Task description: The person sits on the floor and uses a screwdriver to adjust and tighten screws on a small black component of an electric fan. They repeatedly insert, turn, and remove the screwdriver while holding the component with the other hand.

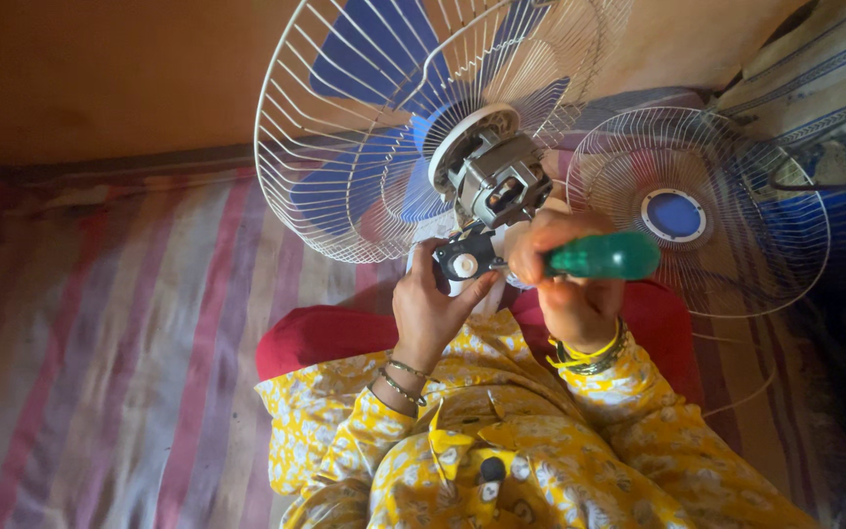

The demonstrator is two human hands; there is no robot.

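A fan with blue blades and a white wire rear guard [345, 147] is tilted over my lap. Its bare grey motor [497, 181] faces me. My left hand [433, 306] grips the dark neck joint [462, 259] under the motor from below. My right hand [562, 274] is closed around a screwdriver with a green handle [607, 256], whose tip points left at the joint; the tip itself is hidden by my fingers. Both wrists wear bangles, and my sleeves are yellow with a floral print.
The loose front guard [727, 211], white wire with a blue round centre, lies to the right on the striped mat [100, 333]. A red cushion or cloth [320, 335] lies across my lap. An orange wall [100, 69] rises behind. Striped fabric is piled at the upper right.
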